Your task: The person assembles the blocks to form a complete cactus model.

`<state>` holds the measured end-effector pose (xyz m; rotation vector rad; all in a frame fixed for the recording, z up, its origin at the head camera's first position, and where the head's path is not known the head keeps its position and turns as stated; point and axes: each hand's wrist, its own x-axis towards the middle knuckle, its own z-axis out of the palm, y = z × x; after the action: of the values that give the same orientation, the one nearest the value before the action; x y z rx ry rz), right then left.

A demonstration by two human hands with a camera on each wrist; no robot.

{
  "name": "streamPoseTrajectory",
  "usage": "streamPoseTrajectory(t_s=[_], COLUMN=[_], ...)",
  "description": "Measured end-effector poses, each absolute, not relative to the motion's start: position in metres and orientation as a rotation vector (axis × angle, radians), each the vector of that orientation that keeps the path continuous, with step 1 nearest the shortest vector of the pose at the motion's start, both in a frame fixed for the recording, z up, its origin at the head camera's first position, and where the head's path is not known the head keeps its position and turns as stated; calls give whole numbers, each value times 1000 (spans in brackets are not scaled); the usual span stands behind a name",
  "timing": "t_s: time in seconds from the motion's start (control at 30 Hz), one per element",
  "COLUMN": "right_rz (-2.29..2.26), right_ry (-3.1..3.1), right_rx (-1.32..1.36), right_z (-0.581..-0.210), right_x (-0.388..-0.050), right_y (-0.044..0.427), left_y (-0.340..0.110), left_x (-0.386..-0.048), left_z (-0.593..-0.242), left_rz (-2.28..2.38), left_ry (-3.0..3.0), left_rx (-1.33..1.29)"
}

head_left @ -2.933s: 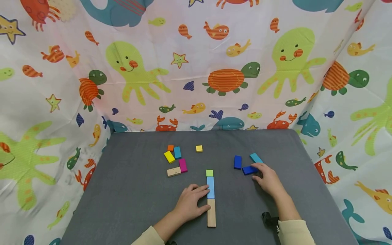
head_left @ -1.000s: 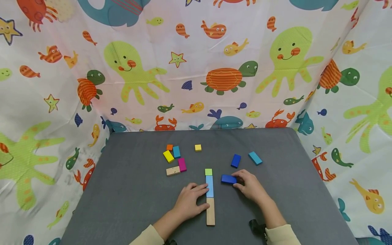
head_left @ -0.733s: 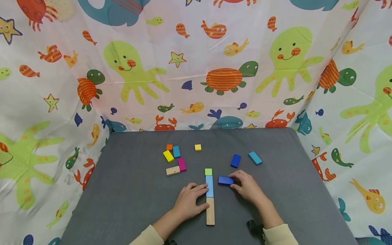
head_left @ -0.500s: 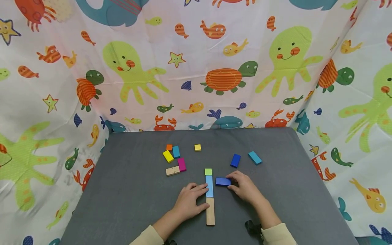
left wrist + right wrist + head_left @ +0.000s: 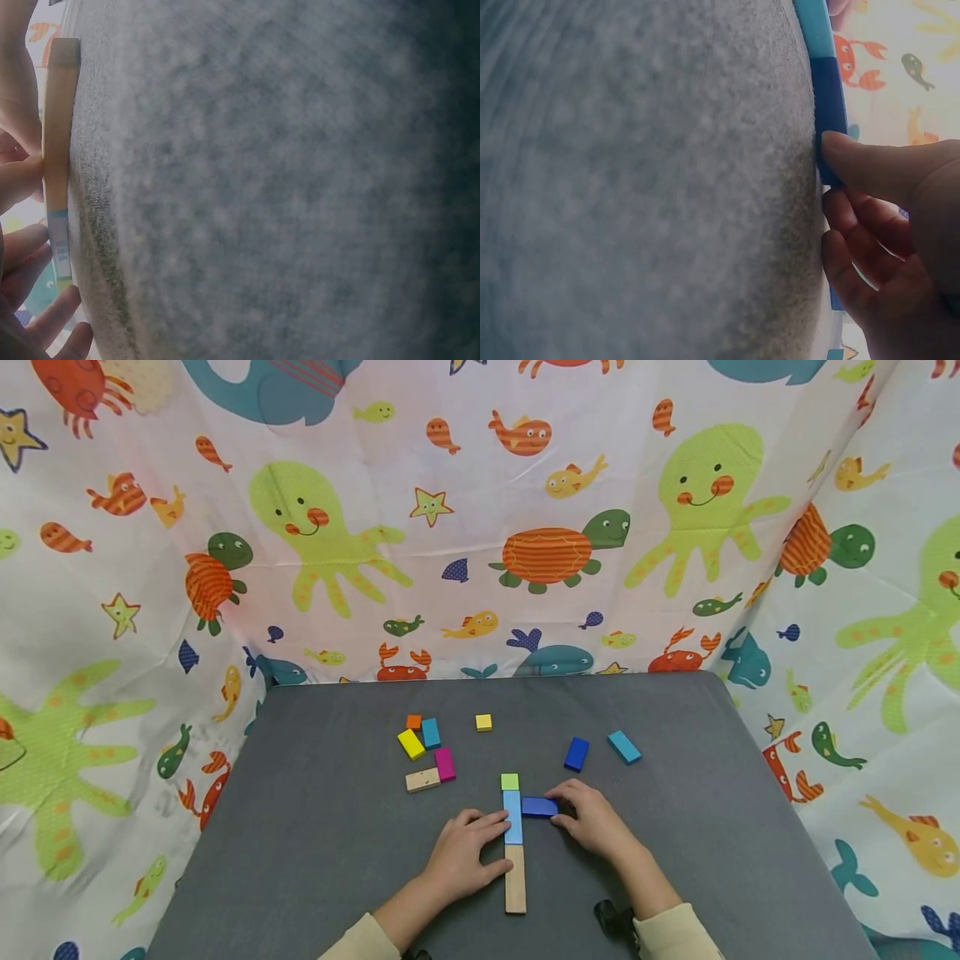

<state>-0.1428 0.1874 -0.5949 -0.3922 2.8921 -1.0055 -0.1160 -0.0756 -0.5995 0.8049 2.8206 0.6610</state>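
Note:
A light green block [image 5: 510, 782], a light blue block [image 5: 512, 817] and a plain wooden block [image 5: 515, 880] lie end to end in a column. The left hand [image 5: 468, 853] rests its fingertips and thumb along the column's left side, fingers spread. The right hand [image 5: 592, 817] pinches the right end of a dark blue block [image 5: 539, 807], whose left end meets the light blue block's right side. In the right wrist view the thumb presses on the dark blue block [image 5: 829, 112]. The left wrist view shows the wooden block [image 5: 60, 127] beside the left fingers.
A dark blue block [image 5: 577, 754] and a turquoise block [image 5: 624, 747] lie at the back right of the grey table [image 5: 337, 843]. Orange, yellow [image 5: 411, 744], blue, magenta [image 5: 445, 764] and wooden blocks cluster at the back left. A small yellow block [image 5: 483, 722] lies behind the column.
The right hand has slid the dark blue block leftward from the right-hand group, up against the light blue block. The other dark blue block has tilted a little. The left hand has stayed in place.

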Motion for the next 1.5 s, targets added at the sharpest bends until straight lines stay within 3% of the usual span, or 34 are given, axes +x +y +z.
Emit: streamPoseTrajectory(t_s=[0.7, 1.17, 1.5], right_rz=[-1003, -1140, -987], right_ry=[2892, 2974, 3082], right_rx=[-448, -439, -177], right_z=[-594, -591, -581], right_x=[-143, -156, -184], right_y=[184, 209, 227], left_y=[-79, -78, -79], left_x=[-118, -117, -117], left_z=[-603, -602, -604], left_rz=[635, 644, 659], left_ry=[2836, 2808, 2817], left_rx=[827, 813, 824])
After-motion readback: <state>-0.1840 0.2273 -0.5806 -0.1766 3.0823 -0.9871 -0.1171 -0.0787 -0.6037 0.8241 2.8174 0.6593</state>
